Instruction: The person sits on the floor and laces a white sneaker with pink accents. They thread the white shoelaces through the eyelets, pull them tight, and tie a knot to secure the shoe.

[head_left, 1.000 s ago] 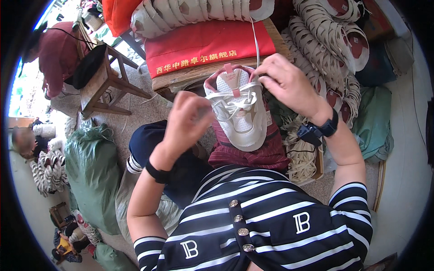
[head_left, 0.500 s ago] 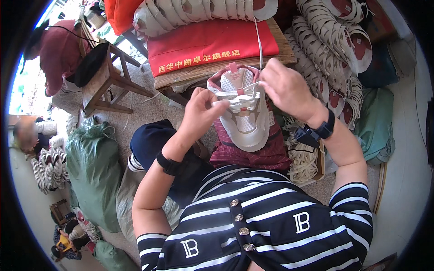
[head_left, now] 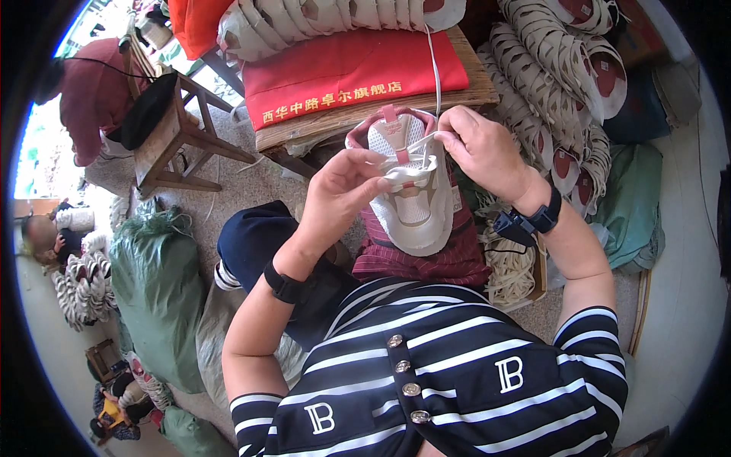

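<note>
A white and beige sneaker-type shoe [head_left: 415, 209] with a pink heel tab and collar lining rests on maroon striped cloth over my lap, its toe toward me. My right hand [head_left: 483, 148] is closed, pinching a white shoelace [head_left: 420, 142] that stretches across the shoe's tongue. At the shoe's left edge is my left hand [head_left: 339, 194], its thumb and forefinger apart beside the eyelet rows. The thumb touches the upper; no lace shows clearly between those fingers.
Ahead stands a wooden table [head_left: 304, 135] with a red cloth [head_left: 358, 76] and a row of nested shoe uppers [head_left: 327, 27]. More uppers [head_left: 533, 68] are stacked at right, above a box of laces [head_left: 512, 278]. Green sacks [head_left: 156, 297] and a wooden stool [head_left: 171, 137] stand left; other people sit beyond.
My left thumb and forefinger have parted from a near pinch. My right hand still pinches the lace, having shifted slightly. The shoe stays in place.
</note>
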### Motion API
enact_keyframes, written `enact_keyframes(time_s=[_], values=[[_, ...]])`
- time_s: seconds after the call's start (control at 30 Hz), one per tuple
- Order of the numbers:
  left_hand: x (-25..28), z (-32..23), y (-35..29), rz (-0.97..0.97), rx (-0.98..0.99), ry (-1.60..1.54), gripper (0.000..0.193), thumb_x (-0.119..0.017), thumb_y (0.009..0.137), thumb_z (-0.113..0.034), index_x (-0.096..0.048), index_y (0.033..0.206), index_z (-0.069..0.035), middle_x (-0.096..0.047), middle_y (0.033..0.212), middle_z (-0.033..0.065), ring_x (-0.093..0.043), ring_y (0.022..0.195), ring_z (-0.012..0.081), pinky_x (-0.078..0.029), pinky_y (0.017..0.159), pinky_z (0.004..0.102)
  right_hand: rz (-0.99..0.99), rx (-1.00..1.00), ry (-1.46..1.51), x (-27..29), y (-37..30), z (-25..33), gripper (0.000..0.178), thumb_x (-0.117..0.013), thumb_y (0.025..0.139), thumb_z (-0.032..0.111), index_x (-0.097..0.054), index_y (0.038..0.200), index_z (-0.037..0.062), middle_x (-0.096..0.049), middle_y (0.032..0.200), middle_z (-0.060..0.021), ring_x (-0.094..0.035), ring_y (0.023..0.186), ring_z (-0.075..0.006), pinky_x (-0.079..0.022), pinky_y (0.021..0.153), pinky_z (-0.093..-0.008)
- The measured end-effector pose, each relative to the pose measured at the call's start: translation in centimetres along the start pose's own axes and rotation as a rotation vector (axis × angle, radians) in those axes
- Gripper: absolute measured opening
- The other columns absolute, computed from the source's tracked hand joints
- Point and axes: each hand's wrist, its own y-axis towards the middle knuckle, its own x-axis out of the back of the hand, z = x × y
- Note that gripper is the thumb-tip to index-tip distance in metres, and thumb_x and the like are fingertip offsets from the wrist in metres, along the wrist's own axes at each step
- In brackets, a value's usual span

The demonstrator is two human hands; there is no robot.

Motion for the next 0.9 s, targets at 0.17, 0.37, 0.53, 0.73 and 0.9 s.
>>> enact_keyframes(time_s=[0.17, 0.37, 0.53, 0.73, 0.9], values=[[0.5, 1.2, 0.4, -0.157, -0.009, -0.025, 0.02, -0.065, 0.097, -0.004, -0.057, 0.114, 0.0, -0.065, 0.097, 0.0014, -0.059, 0.085, 0.0052, -0.047, 0.072, 0.019, 0.063, -0.262, 0.353, 0.6, -0.4, -0.5, 0.008, -0.054, 0.095, -0.001, -0.057, 0.101, 0.0034, -0.057, 0.081, 0.0008, -0.054, 0.073, -0.0066, -0.044, 0.066, -0.0239], [1.8, 2.7, 0.3, -0.313, -0.19, 0.392, 0.024, -0.071, 0.088, -0.003, -0.059, 0.109, -0.001, -0.055, 0.1, 0.0028, -0.052, 0.077, 0.0057, -0.045, 0.069, 0.0218, -0.121, -0.187, 0.043, 3.1, 0.4, -1.6, 0.012, -0.062, 0.093, 0.002, -0.063, 0.105, 0.0037, -0.056, 0.083, 0.0, -0.051, 0.073, -0.0074, -0.044, 0.068, -0.0222], [1.9, 2.5, 0.6, -0.263, -0.272, 0.828, 0.027, -0.074, 0.081, -0.003, -0.061, 0.104, -0.001, -0.052, 0.097, 0.0041, -0.048, 0.069, 0.0081, -0.046, 0.066, 0.0259, 0.233, -0.028, 0.217, 1.8, 0.1, 1.9, 0.02, -0.075, 0.086, 0.013, -0.066, 0.1, 0.0035, -0.053, 0.095, -0.006, -0.055, 0.087, -0.0159, -0.046, 0.076, -0.0282], [1.3, 2.7, 0.5, -0.262, 0.006, 0.111, 0.027, -0.075, 0.081, -0.004, -0.059, 0.104, -0.002, -0.057, 0.086, 0.0054, -0.055, 0.071, 0.0096, -0.047, 0.064, 0.0262, 0.353, -0.093, 0.321, 0.5, -0.1, 0.5, 0.025, -0.08, 0.079, 0.015, -0.059, 0.086, 0.0029, -0.05, 0.088, -0.0073, -0.055, 0.08, -0.0215, -0.044, 0.071, -0.0323], [0.7, 2.3, 0.6, -0.359, -0.243, 0.717, 0.024, -0.076, 0.08, -0.004, -0.06, 0.098, -0.002, -0.051, 0.092, 0.0046, -0.05, 0.067, 0.0109, -0.046, 0.062, 0.026, 0.036, -0.036, 0.056, -0.7, -0.6, 1.8, 0.025, -0.073, 0.079, 0.007, -0.049, 0.077, 0.0026, -0.049, 0.081, -0.0096, -0.053, 0.069, -0.025, -0.043, 0.062, -0.0361]])
